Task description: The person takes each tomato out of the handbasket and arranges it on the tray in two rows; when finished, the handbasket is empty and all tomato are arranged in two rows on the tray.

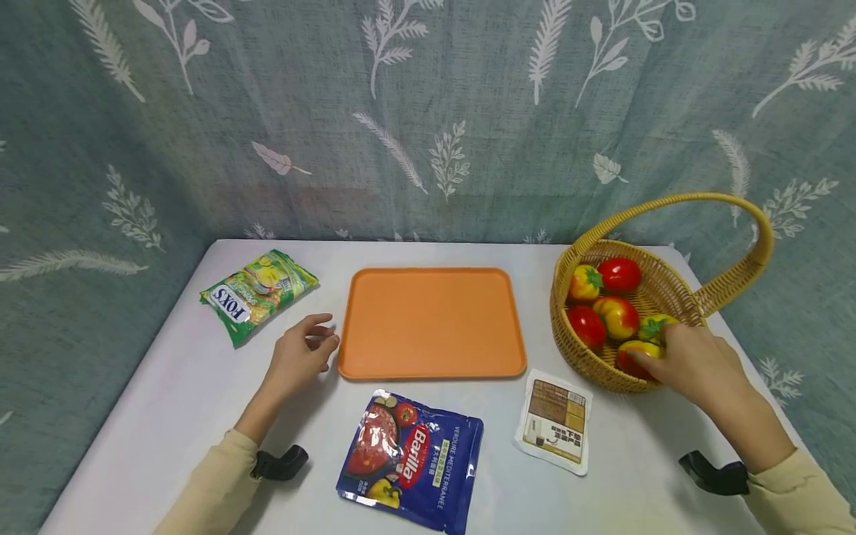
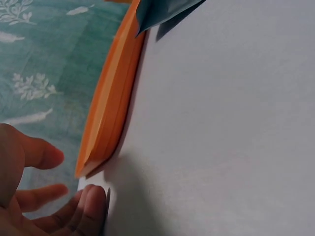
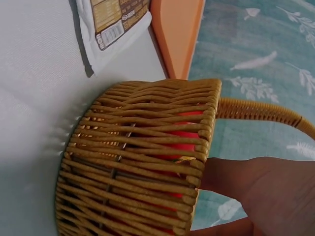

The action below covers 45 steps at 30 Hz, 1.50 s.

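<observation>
Teal curtains printed with pale leaves hung behind a white table [image 1: 167, 401]. On it, the right hand [image 1: 695, 364] reached over the near rim of a wicker basket [image 1: 588, 357], its fingers curled onto a yellow-and-red tomato [image 1: 635, 354] at the front of the pile; whether they had truly closed round it could not be told, since the wrist view showed only the basket's woven wall and the hand behind it. Just beyond those fingertips lay more tomatoes, red and yellow-red, all inside the basket. The left hand [image 1: 301, 357] rested on the table with fingers relaxed and slightly spread, holding nothing, its fingertips just beside the near left corner of an orange tray [image 1: 431, 323]. That tray carried nothing, so the work looked barely begun. A green sweet bag [image 1: 257, 293] lay beyond the left fingers, a blue sauce pouch [image 1: 411, 461] and a white packet [image 1: 555, 420] between the two hands
</observation>
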Each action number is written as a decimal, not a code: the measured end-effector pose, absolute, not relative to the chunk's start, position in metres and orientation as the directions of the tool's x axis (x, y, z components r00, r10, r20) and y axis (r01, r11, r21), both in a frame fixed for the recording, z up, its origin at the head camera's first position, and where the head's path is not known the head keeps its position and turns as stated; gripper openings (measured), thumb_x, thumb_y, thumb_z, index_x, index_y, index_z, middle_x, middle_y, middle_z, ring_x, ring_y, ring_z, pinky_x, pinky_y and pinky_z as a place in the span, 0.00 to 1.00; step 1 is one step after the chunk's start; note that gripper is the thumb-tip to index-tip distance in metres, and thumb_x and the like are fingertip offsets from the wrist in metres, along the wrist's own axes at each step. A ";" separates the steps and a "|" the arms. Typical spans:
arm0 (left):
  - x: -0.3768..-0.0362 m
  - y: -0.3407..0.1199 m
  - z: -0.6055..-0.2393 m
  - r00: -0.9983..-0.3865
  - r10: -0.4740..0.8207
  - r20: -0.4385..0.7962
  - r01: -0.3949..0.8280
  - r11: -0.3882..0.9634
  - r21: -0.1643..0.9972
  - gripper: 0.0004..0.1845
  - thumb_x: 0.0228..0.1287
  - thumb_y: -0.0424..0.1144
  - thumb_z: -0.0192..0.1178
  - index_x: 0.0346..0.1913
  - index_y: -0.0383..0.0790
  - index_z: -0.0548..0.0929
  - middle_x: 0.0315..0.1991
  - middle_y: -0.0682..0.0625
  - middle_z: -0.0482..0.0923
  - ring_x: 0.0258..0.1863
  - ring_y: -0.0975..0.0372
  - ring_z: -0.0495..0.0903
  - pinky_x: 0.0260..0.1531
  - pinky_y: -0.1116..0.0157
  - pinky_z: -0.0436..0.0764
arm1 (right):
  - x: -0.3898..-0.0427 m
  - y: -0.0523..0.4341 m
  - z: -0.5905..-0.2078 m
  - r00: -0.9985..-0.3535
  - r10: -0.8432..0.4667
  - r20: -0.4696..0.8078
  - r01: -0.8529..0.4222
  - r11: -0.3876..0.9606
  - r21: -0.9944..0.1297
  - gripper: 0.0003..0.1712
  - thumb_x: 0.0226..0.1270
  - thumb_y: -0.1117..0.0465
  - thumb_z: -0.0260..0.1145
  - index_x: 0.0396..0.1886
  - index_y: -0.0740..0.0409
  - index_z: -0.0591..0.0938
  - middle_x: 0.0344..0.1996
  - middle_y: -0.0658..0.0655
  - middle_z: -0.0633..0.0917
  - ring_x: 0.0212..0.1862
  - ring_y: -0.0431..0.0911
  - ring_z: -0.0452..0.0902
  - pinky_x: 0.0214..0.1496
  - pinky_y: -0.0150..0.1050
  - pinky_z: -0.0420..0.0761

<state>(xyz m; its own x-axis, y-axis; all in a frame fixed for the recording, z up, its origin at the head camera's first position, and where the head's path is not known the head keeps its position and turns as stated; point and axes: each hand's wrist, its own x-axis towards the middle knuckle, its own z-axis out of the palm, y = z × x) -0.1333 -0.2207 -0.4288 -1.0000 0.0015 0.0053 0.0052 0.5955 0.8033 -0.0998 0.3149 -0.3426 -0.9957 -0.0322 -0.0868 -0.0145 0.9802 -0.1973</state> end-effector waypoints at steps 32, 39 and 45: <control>-0.161 -0.212 -0.433 -0.996 -0.012 -0.083 -0.075 0.584 0.808 0.26 0.61 0.29 0.66 0.63 0.33 0.77 0.41 0.39 0.80 0.37 0.52 0.82 0.23 0.62 0.84 | -0.111 0.320 -0.354 -0.997 -0.077 -0.017 -0.069 0.960 -0.270 0.33 0.44 0.51 0.80 0.40 0.75 0.81 0.29 0.66 0.78 0.36 0.62 0.71 0.26 0.48 0.71; -0.161 -0.213 -0.435 -0.998 -0.010 -0.066 -0.060 0.579 0.813 0.25 0.61 0.29 0.66 0.63 0.33 0.78 0.40 0.40 0.81 0.36 0.53 0.82 0.22 0.63 0.84 | -0.105 0.318 -0.351 -0.995 -0.070 0.075 -0.089 0.956 -0.279 0.40 0.45 0.54 0.79 0.50 0.80 0.77 0.37 0.76 0.78 0.35 0.65 0.75 0.29 0.57 0.75; -0.158 -0.213 -0.438 -0.999 -0.015 -0.035 -0.038 0.565 0.824 0.24 0.61 0.28 0.65 0.61 0.31 0.79 0.39 0.40 0.81 0.32 0.56 0.82 0.21 0.63 0.84 | -0.097 0.312 -0.351 -0.986 -0.043 0.159 -0.089 0.952 -0.292 0.41 0.46 0.53 0.80 0.51 0.79 0.76 0.40 0.77 0.77 0.35 0.66 0.74 0.30 0.59 0.74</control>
<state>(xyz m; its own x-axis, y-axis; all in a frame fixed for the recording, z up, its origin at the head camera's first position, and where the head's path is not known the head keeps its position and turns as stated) -0.1582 -0.2132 -0.4384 -0.9993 -0.0153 -0.0350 -0.0375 0.5647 0.8244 -0.0967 0.3125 -0.3507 -0.9863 -0.0429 0.1594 -0.0886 0.9524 -0.2918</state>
